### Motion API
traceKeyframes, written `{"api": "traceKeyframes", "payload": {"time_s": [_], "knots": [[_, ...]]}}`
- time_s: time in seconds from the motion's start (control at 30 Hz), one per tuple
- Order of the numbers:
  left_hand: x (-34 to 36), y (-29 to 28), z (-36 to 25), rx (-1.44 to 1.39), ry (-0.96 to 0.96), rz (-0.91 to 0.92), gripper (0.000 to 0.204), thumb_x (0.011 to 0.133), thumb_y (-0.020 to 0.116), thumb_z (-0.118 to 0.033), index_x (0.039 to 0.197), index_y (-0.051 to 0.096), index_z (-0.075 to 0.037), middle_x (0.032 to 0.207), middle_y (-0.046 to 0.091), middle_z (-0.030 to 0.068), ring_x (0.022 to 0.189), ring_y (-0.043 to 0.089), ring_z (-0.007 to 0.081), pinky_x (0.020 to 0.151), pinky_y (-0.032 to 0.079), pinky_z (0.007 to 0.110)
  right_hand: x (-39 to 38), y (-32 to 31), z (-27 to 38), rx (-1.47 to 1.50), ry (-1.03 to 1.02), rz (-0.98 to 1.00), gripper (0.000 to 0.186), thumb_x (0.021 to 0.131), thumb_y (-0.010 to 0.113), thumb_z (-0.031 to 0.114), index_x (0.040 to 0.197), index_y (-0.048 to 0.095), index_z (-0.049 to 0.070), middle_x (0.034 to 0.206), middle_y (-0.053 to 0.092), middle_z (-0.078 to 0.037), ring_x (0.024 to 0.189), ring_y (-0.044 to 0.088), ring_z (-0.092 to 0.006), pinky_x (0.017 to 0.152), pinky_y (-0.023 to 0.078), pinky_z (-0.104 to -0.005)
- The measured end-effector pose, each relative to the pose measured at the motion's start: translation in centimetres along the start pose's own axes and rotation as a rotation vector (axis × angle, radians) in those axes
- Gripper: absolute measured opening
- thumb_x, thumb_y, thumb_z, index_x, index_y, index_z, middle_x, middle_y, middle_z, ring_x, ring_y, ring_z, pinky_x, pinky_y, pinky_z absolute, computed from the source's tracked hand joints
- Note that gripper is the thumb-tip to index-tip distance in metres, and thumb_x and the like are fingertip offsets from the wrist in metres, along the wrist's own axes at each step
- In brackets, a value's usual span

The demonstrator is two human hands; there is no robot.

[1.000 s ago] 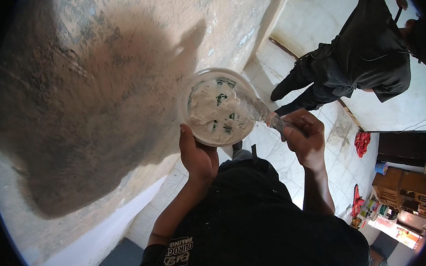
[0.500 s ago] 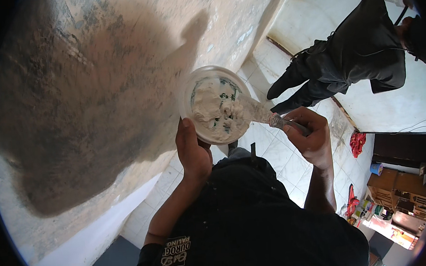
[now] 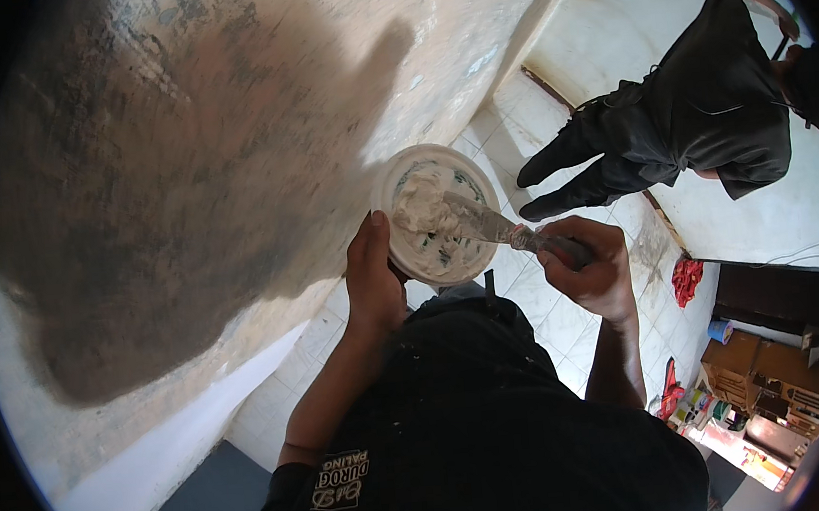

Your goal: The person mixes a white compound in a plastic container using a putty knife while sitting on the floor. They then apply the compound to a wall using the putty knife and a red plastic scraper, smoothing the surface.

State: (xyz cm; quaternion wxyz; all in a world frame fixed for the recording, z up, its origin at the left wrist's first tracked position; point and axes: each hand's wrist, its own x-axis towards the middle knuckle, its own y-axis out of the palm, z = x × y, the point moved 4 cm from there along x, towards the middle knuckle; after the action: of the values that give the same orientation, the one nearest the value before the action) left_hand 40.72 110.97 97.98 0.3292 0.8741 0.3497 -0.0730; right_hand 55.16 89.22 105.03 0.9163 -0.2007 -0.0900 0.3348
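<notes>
A round, shallow pale plastic lid [image 3: 415,267] with cream paste [image 3: 417,203] smeared over green print is held by its rim in my left hand [image 3: 373,272]. My right hand [image 3: 583,272] is closed round the handle of a putty knife [image 3: 478,220], whose paste-smeared metal blade reaches over the lid into the paste. Both hands are in front of my black shirt, beside a mottled plaster wall [image 3: 138,179] that carries a large shadow.
A co-worker [image 3: 703,102] in dark clothes stands to the upper right. White floor tiles [image 3: 557,331] lie below. A red cloth [image 3: 687,279], blue bucket [image 3: 720,331] and wooden cabinet [image 3: 768,363] with assorted items beside it are at the right; a dark floor panel [image 3: 208,502] is lower left.
The lid has shifted to the right and slightly down since half a second ago. The knife blade now reaches further left across the lid, into the paste.
</notes>
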Motion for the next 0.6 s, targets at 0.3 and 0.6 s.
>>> {"api": "traceKeyframes", "payload": {"time_s": [0.3,0.6], "knots": [[0.7,-1.3,-0.4,0.194,-0.096,0.050,0.050,0.115,0.041,-0.034,0.141,0.049,0.008,0.127,0.067,0.0215,0.109,0.073,0.0280,0.095,0.062,0.040,1.6,1.0,-2.2,-0.077,-0.455,0.124,0.027,0.076,0.078,-0.008,0.101,0.076,0.001,0.081,0.071,-0.007,0.065,0.068,-0.0150,0.058,0.051,-0.0281],[0.9,-2.2,2.3,-0.151,-0.059,0.049,0.055,0.115,0.037,-0.038,0.148,0.044,0.006,0.141,0.059,0.0230,0.128,0.064,0.0313,0.109,0.054,0.047,2.6,1.8,-7.7,0.642,0.184,0.257,0.023,0.087,0.075,0.007,0.104,0.071,-0.007,0.074,0.069,-0.008,0.053,0.048,-0.0026,0.048,0.032,-0.0213]]}}
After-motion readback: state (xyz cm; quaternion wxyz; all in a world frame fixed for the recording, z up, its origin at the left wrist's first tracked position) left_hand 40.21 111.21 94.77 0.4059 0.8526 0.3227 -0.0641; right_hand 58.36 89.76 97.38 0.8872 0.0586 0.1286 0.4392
